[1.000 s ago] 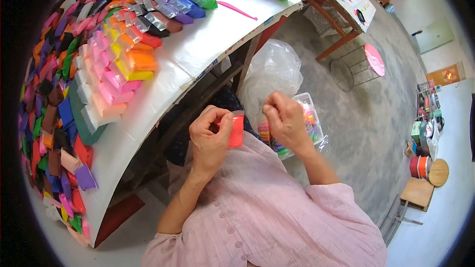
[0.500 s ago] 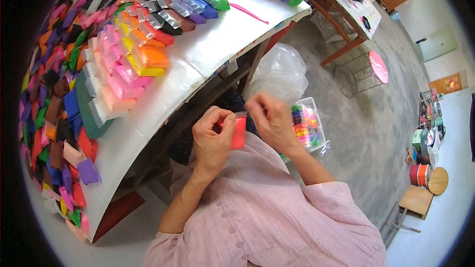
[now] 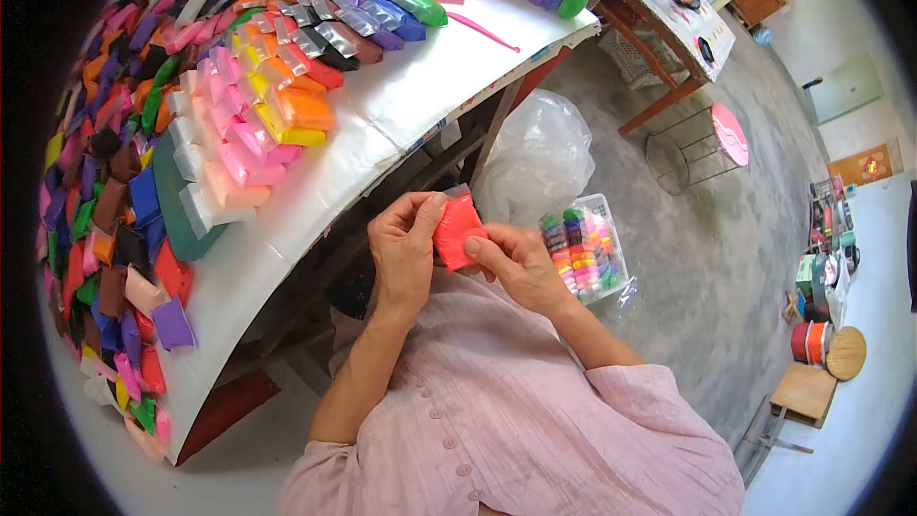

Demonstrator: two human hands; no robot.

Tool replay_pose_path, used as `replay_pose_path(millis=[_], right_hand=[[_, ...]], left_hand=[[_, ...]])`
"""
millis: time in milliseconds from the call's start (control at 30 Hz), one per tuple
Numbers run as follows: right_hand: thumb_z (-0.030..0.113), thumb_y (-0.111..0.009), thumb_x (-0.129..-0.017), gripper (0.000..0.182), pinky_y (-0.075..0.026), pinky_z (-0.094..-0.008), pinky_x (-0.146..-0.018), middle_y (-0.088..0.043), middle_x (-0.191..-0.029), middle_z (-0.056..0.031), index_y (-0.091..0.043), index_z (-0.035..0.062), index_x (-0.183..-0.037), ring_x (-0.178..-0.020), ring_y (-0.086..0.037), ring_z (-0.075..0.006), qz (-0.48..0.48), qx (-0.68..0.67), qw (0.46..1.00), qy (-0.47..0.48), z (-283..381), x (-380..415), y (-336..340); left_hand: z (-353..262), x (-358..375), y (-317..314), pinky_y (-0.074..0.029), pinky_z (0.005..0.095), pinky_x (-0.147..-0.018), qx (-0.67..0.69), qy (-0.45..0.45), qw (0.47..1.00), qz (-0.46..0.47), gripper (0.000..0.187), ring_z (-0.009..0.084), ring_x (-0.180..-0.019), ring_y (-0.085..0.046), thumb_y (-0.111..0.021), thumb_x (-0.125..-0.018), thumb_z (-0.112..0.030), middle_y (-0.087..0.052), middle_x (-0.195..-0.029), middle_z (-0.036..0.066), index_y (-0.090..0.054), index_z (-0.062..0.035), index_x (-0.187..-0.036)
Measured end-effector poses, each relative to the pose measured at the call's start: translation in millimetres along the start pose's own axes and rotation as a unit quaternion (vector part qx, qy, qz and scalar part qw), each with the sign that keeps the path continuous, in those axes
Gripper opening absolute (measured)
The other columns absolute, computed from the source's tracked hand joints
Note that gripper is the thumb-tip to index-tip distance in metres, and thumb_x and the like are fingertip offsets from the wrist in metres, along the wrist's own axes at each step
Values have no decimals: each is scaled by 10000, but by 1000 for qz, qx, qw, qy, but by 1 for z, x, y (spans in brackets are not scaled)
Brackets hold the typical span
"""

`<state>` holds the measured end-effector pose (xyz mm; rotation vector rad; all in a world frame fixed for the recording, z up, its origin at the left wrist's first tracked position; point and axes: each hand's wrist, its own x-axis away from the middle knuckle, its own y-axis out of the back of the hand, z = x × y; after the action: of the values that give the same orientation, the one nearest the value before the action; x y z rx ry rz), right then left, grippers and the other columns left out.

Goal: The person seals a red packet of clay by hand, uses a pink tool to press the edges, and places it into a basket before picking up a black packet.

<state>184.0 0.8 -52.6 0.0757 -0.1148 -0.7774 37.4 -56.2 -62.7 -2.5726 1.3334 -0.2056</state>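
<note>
A small red packet (image 3: 459,232), apparently soft clay in clear plastic, is held in front of my chest between both hands. My left hand (image 3: 405,239) pinches its left edge with thumb and fingers. At its lower right side, my right hand (image 3: 521,266) grips it, thumb on top. To the left, the table (image 3: 358,148) carries a big heap of coloured packets (image 3: 115,201). Nearer its middle, packets with clear plastic ends, such as an orange packet (image 3: 306,109), lie in overlapping rows. A thin pink tool (image 3: 484,32) rests near the table's far edge.
Right of my hands, a white basket (image 3: 622,263) holds several coloured packets, with a large clear plastic bag (image 3: 537,148) behind it. A wire-framed stool (image 3: 728,134) with a pink seat stands on the concrete floor (image 3: 688,258). Another table (image 3: 712,38) is at the back.
My right hand has come down from above the packet and now grips its lower right side. The red packet has risen slightly and tilted, still in my left hand.
</note>
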Motion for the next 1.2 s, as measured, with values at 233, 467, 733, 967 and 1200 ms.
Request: replay_pose_path(millis=[233,467,733,967,1200], right_hand=[[268,-574,-1006,288,-400,-228,-551,-584,-729,23,-645,6,-909,-631,-476,-44,-71,-47,996,27,-3,-1,1],[224,-651,-956,236,-459,-238,-618,-630,-781,1,-666,-11,-947,-699,-541,-55,-110,-50,987,103,6,-20,3],[158,-718,-880,189,-477,-228,-654,-664,-840,-15,-685,-19,-937,-740,-571,-58,-79,-80,989,97,17,-36,-2],[125,-741,-817,149,-429,-258,-602,-599,-751,-31,-682,-9,-847,-690,-547,-87,-75,5,983,169,26,-50,-4],[90,-724,-837,158,-412,-233,-583,-575,-785,-13,-658,-10,-941,-677,-520,-67,-57,-46,988,136,63,-41,-15]], left_hand=[[-14,7,12,-408,210,-498,-40,148,978,143,282,52,-573,-536,-579,-982,-279,-619,-728,3,-653,-10,-941],[-14,11,9,-383,202,-487,-93,70,979,165,189,39,-557,-494,-607,-975,-219,-600,-697,-20,-664,-45,-931],[-21,12,12,-375,209,-537,-124,36,979,158,162,30,-612,-476,-621,-965,-176,-568,-698,-42,-659,-30,-905],[-20,14,15,-382,212,-555,-154,-5,977,144,140,33,-631,-469,-607,-976,-156,-564,-713,-39,-665,-41,-924],[-49,13,21,-371,192,-522,-86,-35,992,87,167,22,-596,-457,-592,-992,-186,-595,-731,-30,-662,-37,-1024]])
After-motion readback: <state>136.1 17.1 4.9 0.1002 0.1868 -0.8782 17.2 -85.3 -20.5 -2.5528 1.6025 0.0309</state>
